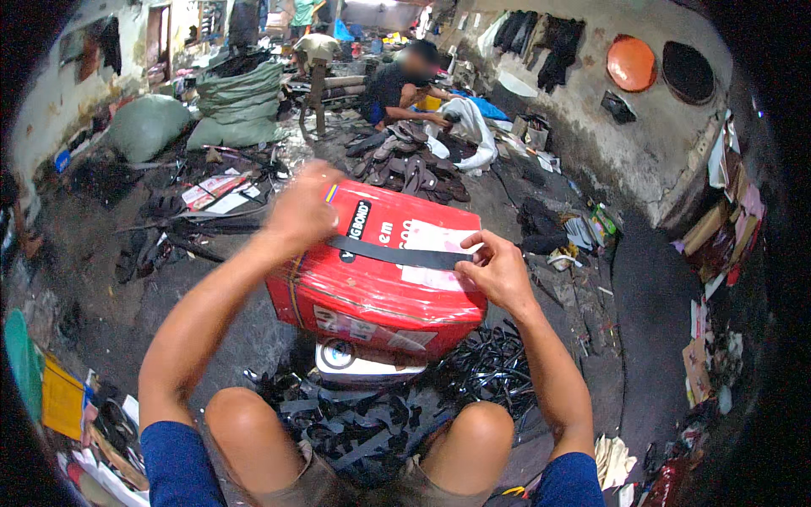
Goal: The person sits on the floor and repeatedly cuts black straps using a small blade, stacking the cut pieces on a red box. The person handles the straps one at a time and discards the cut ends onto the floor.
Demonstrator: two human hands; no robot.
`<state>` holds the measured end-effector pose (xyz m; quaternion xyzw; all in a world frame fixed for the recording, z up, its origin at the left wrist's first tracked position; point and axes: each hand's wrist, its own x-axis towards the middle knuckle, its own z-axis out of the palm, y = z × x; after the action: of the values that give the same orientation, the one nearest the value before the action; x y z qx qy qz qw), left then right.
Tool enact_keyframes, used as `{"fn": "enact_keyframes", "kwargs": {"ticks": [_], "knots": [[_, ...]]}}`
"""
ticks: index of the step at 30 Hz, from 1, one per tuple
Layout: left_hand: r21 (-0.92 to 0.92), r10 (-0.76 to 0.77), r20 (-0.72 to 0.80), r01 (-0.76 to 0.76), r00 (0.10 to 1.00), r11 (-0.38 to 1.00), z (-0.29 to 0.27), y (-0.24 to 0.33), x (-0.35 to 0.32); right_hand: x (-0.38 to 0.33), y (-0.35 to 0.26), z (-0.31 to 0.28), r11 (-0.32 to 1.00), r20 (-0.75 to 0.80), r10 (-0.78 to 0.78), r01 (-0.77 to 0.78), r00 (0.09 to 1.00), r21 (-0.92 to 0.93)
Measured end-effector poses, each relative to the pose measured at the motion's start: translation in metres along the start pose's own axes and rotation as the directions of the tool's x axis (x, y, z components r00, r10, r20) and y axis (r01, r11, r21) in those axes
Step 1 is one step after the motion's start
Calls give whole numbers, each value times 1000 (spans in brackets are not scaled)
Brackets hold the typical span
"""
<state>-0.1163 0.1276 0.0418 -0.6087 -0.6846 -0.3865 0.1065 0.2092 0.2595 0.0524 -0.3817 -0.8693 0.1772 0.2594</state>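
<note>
A black strap lies flat across the red can, long axis running from left hand to right hand. Both hands pinch its ends closed.

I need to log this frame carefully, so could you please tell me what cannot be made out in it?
- Head view: the left hand covers the left end of the black strip, so the grasp is unseen.
- The white can is mostly hidden under the red tin.
- The black pieces on the floor are too small to identify.
- The picture's corners are dark.
</note>
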Motion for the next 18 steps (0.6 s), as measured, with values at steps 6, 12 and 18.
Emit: {"fn": "enact_keyframes", "kwargs": {"ticks": [6, 12, 18], "knots": [[-536, 245, 167, -120, 955, 835, 103, 102, 5, -5, -9, 3, 998, -28, -46, 44, 999, -55], [-602, 116, 170, 10, 979, 798, 117, 114, -6, -16, -4, -7, 957, -103, -237, 214, 966, -199], [-563, 243, 76, -160, 967, 811, 124, 106, -9, -17, 13, -10, 937, -42, -332, 324, 942, -131]]}}
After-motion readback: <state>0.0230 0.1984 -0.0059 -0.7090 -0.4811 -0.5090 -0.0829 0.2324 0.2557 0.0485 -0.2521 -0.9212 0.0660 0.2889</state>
